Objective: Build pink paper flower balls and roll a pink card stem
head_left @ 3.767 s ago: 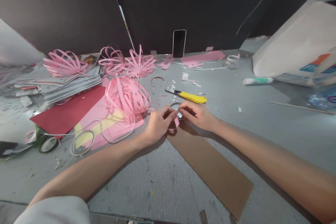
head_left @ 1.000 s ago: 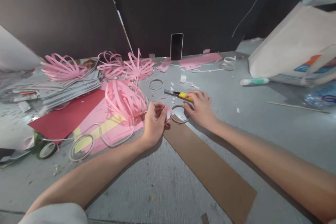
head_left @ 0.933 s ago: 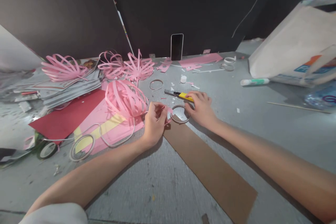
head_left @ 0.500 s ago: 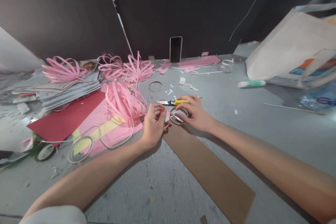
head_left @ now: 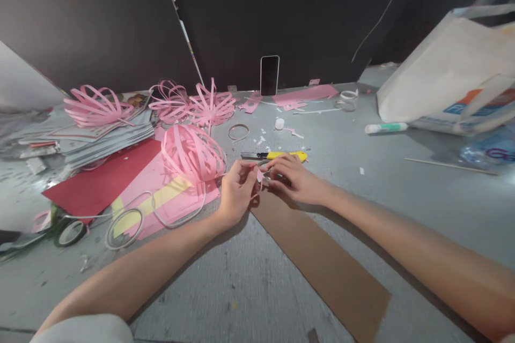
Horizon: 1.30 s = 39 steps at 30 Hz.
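At the top end of a brown cardboard strip (head_left: 322, 257), my two hands work close together. My left hand (head_left: 237, 193) is closed, pinching a small pink paper strip (head_left: 259, 176) between thumb and fingertips. Bent around a roll of clear tape (head_left: 263, 163), the fingers of my right hand (head_left: 295, 179) hide most of it; their tips meet the pink paper. Just beyond the right fingers lies a yellow utility knife (head_left: 285, 156), blade pointing left. A looped pink paper-strip ball (head_left: 193, 155) rests left of my left hand.
More looped pink paper bundles (head_left: 211, 107) and a paper stack (head_left: 108, 139) stand at the left. Red paper (head_left: 104, 177) and tape rolls (head_left: 124, 229) lie nearer. A phone (head_left: 269, 76) leans on the dark panel. A glue stick (head_left: 386, 128) and white bag (head_left: 438, 69) are right.
My right hand has moved slightly left and down off the knife's handle, which now shows more. Its fingertips have come together at the pink paper, covering the tape roll. My left hand stays nearly still.
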### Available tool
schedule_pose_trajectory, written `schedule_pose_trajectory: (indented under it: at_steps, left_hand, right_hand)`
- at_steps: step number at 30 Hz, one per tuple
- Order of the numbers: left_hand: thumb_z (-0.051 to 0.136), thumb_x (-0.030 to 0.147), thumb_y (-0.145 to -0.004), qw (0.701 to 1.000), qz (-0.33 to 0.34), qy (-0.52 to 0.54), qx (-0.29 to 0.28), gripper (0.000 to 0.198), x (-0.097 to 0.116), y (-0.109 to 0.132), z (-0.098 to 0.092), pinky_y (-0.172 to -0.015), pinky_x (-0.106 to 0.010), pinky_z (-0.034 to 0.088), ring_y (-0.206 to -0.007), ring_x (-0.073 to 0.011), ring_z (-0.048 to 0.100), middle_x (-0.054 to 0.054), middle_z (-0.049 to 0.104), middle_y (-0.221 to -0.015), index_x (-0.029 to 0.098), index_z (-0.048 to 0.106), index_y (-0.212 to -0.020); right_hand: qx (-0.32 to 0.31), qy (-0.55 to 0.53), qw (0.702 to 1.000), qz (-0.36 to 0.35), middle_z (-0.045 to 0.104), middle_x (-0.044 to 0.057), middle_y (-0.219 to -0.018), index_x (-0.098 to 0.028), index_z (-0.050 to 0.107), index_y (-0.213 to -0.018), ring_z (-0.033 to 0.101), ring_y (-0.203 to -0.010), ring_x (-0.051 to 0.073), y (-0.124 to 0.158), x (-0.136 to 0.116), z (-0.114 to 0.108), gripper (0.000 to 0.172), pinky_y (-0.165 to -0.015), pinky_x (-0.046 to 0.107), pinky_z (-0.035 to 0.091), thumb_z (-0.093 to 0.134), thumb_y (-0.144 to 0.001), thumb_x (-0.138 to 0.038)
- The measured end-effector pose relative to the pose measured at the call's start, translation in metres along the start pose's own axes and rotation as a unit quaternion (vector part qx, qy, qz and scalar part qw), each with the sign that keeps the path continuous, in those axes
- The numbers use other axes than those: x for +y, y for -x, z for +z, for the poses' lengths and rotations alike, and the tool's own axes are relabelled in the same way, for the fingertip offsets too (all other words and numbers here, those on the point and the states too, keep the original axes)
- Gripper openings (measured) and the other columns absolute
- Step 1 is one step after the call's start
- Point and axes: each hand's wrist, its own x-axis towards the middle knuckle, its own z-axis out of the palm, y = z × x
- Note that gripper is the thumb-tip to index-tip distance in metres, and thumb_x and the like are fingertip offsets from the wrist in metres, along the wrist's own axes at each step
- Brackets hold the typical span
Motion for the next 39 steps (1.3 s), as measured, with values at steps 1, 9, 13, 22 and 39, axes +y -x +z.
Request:
schedule_pose_trajectory:
  at_steps: [1,9,13,22,39]
  left_hand:
    - [0.065,0.042,-0.104,1.000,0.007,-0.006,-0.006,0.022,0.001,0.000,0.000,-0.048,-0.019,0.048,-0.055,-0.0090,0.060,-0.001,0.072,-0.082,0.022,0.057,-0.102]
    - [0.053,0.041,-0.111,0.999,0.022,-0.003,-0.030,0.019,-0.003,0.002,0.000,-0.048,-0.018,0.046,-0.060,-0.0078,0.063,-0.007,0.076,-0.112,0.023,0.048,-0.106]
    - [0.057,0.048,-0.109,0.999,-0.003,0.032,-0.026,0.026,-0.007,-0.001,0.000,-0.047,-0.020,0.047,-0.053,-0.0085,0.061,-0.003,0.076,-0.098,0.024,0.047,-0.106]
    - [0.057,0.041,-0.109,0.999,0.001,-0.027,-0.042,0.019,-0.009,-0.003,-0.002,-0.052,-0.018,0.043,-0.051,-0.0057,0.051,0.004,0.064,-0.078,0.022,0.055,-0.107]
    - [0.061,0.046,-0.106,0.998,-0.028,0.012,-0.060,0.025,-0.010,-0.003,-0.001,-0.055,-0.024,0.055,-0.056,-0.0101,0.064,-0.003,0.076,-0.094,0.023,0.050,-0.108]
  right_hand:
    - [0.017,-0.005,1.000,0.011,0.074,0.010,-0.114,-0.024,0.063,-0.103,0.062,-0.110,0.029,0.000,0.001,0.001,0.016,-0.100,0.050,0.046,0.058,-0.110,-0.038]
    - [0.086,-0.026,0.995,0.049,0.077,0.009,-0.116,-0.028,0.063,-0.132,0.071,-0.097,0.024,0.004,0.008,0.008,0.025,-0.085,0.038,0.057,0.053,-0.112,-0.037]
    - [0.078,-0.054,0.995,0.039,0.078,0.007,-0.115,-0.028,0.059,-0.139,0.073,-0.088,0.019,0.003,0.001,0.003,0.029,-0.083,0.034,0.057,0.048,-0.113,-0.029]
    - [0.062,-0.043,0.997,0.008,0.077,0.007,-0.104,-0.025,0.061,-0.135,0.069,-0.080,0.019,0.002,0.000,0.002,0.028,-0.078,0.035,0.056,0.046,-0.112,-0.025]
    - [0.048,-0.065,0.995,0.056,0.068,0.003,-0.089,-0.025,0.057,-0.115,0.061,-0.070,0.018,0.002,0.000,0.002,0.013,-0.068,0.032,0.048,0.045,-0.110,-0.029]
